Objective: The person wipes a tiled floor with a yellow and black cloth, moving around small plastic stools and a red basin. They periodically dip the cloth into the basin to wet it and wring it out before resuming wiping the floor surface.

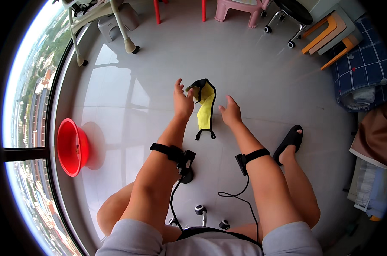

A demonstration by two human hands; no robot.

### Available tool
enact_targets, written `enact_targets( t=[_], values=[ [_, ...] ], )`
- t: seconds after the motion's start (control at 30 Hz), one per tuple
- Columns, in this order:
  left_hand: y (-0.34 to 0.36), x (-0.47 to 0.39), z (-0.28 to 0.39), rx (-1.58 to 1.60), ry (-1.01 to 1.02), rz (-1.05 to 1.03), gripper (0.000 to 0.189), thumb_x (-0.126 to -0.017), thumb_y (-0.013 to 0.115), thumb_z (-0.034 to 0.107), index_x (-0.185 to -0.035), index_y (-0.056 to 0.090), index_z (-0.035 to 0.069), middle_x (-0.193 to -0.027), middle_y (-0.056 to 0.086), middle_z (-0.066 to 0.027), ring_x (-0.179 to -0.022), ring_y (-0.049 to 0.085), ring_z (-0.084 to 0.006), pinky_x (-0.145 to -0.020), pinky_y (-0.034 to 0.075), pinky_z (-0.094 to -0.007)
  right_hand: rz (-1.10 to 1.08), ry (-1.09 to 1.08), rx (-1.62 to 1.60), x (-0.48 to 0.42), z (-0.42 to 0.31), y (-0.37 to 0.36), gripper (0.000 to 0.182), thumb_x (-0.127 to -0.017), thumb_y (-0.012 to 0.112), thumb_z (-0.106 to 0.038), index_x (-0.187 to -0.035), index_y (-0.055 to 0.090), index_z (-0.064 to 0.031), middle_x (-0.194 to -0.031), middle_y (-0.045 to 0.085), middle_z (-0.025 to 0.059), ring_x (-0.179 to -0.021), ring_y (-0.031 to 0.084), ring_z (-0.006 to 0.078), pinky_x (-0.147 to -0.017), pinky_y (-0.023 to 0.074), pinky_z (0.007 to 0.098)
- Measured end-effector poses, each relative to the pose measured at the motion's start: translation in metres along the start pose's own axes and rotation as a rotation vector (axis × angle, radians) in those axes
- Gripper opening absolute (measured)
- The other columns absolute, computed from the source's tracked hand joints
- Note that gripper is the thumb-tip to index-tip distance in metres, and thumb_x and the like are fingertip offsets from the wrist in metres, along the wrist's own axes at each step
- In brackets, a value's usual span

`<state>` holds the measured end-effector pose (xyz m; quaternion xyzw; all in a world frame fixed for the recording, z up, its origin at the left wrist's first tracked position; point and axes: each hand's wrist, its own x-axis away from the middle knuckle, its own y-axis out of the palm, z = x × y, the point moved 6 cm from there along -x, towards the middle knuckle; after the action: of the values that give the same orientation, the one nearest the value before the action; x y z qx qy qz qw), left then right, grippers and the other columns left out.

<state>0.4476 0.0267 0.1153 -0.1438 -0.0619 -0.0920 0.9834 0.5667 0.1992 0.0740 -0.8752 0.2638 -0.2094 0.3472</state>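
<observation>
A yellow cloth [206,110] with black edging lies between my hands, its upper end folded over to show a black side. Two black loops stick out at its lower end. My left hand [184,101] is at the cloth's upper left, fingers spread, with the thumb overlapping the folded edge; whether it touches the cloth cannot be told. To the right of the cloth is my right hand [232,111], thumb and fingers apart, holding nothing and a short gap away from the fabric. Whether the cloth rests on the floor or hangs above it is unclear.
A red plastic basin [72,147] is tilted by the window at left. Black straps with devices circle both forearms, with cables trailing towards my lap. A wheeled black stool [294,12], a pink stool [238,9] and a rolled blue checked quilt [361,70] stand farther off.
</observation>
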Motion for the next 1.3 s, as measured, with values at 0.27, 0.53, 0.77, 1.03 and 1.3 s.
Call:
enact_targets(
  t=[0.27, 0.53, 0.77, 1.03, 1.3],
  values=[
    [0.009, -0.018, -0.122, -0.171, -0.210, 0.152, 0.053, -0.084, 0.055, -0.003, -0.135, 0.042, 0.007, -0.131, 0.049, -0.0193, -0.119, 0.050, -0.0317, -0.098, 0.043, -0.0406, -0.123, -0.280, 0.187, -0.051, -0.003, 0.104, 0.060, -0.092, 0.058, -0.018, -0.143, 0.032, 0.0033, -0.153, 0.021, 0.0260, -0.142, 0.021, 0.0426, -0.115, 0.0252, 0.0466],
    [-0.023, -0.016, -0.136, -0.053, -0.226, 0.403, 0.050, -0.086, 0.045, -0.008, -0.133, 0.043, 0.007, -0.127, 0.053, -0.0134, -0.115, 0.053, -0.0219, -0.097, 0.043, -0.0345, -0.104, -0.452, 0.428, -0.077, -0.003, 0.170, 0.070, -0.096, 0.047, -0.045, -0.153, 0.022, -0.0141, -0.160, 0.009, 0.0178, -0.148, 0.006, 0.0348, -0.118, 0.0093, 0.0504],
    [-0.037, -0.014, -0.150, -0.041, -0.185, 0.602, 0.048, -0.084, 0.043, -0.009, -0.130, 0.045, 0.004, -0.125, 0.054, -0.0137, -0.116, 0.054, -0.0221, -0.098, 0.042, -0.0338, -0.625, -1.067, 0.510, 0.014, -0.016, 0.199, 0.073, -0.094, 0.040, -0.059, -0.154, 0.022, -0.0215, -0.161, 0.015, 0.0092, -0.149, 0.009, 0.0302, -0.119, 0.0081, 0.0439],
    [0.013, -0.056, -0.120, -0.293, -0.174, 0.400, 0.048, -0.084, 0.049, -0.006, -0.132, 0.046, 0.003, -0.129, 0.049, -0.0129, -0.123, 0.047, -0.0269, -0.102, 0.039, -0.0384, 0.033, -0.582, 0.541, -0.246, 0.026, 0.085, 0.079, -0.093, 0.047, -0.056, -0.153, 0.021, -0.0124, -0.158, 0.021, 0.0148, -0.147, 0.016, 0.0315, -0.118, 0.0164, 0.0465],
    [0.041, -0.067, -0.131, -0.262, -0.166, 0.472, 0.053, -0.085, 0.046, -0.005, -0.137, 0.044, 0.007, -0.138, 0.046, -0.0101, -0.127, 0.044, -0.0224, -0.096, 0.038, -0.0331, -0.066, -0.526, 0.613, -0.199, 0.096, 0.041, 0.086, -0.089, 0.053, -0.057, -0.154, 0.019, -0.0119, -0.157, 0.022, 0.0167, -0.146, 0.008, 0.0413, -0.117, 0.0115, 0.0561]
  ],
)
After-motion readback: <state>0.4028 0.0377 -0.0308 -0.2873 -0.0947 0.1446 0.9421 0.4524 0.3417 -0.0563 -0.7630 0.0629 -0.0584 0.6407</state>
